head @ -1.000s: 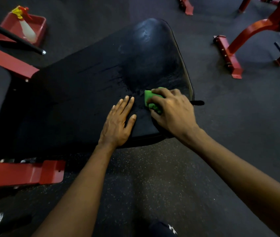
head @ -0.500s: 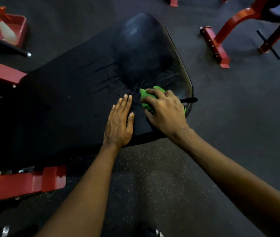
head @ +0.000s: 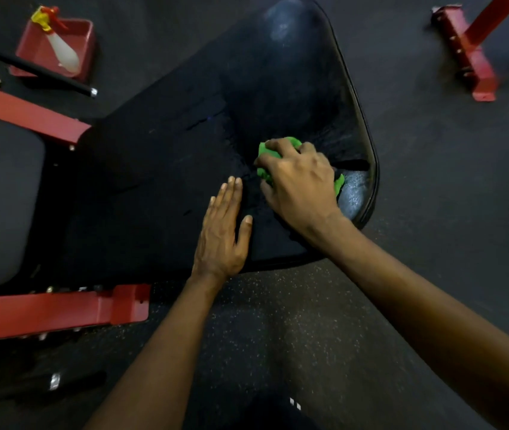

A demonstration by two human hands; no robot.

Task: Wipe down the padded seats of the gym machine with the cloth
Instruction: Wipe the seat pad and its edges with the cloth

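Two hands rest on the padded seat (head: 184,156). Right hand (head: 301,184) is closed over the green cloth (head: 267,161), pressing it down. Left hand (head: 223,231) lies flat, fingers extended, empty, just beside it. Unwiped pad extends away beyond the right hand's fingertips, along the seat's long axis.

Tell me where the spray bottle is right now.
In the head view, the spray bottle lies in a red tray on the floor at the upper left, beyond the black pad, far from both hands.
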